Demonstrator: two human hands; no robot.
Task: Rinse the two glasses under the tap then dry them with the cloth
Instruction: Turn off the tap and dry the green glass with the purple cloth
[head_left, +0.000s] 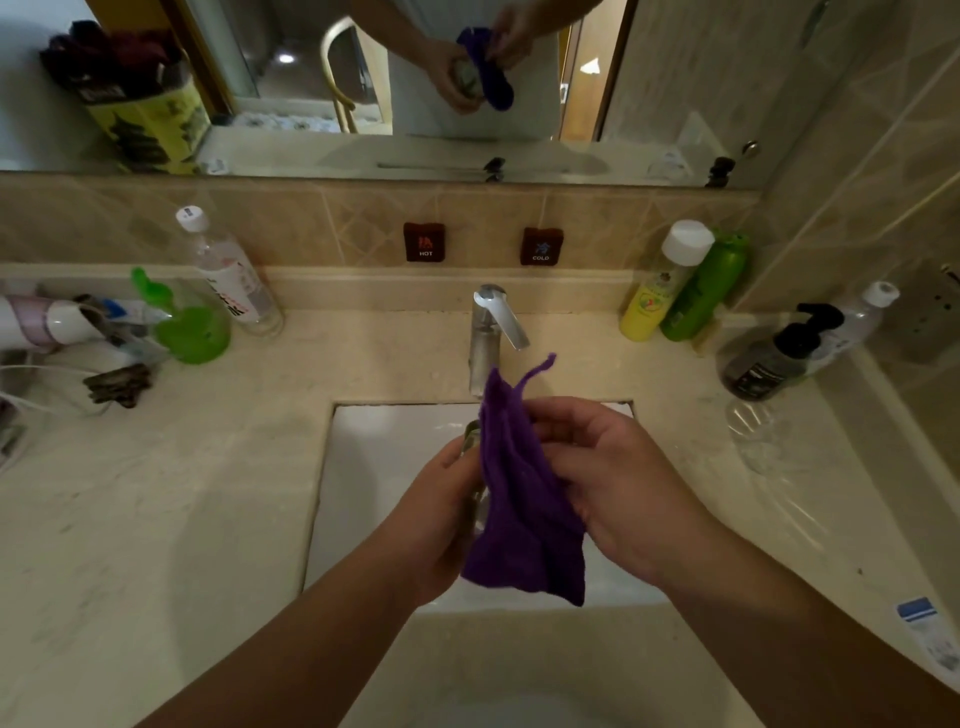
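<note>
Above the sink (363, 467), your left hand (441, 519) grips a glass (474, 470); your right hand (618, 483) pinches the cloth (519, 509). Wet glass could slip and shatter in the basin.

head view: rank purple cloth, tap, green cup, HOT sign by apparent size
1. purple cloth, though nearest the camera, so flattered.
2. tap and green cup: look alike, not ranked.
3. HOT sign, smallest.
</note>
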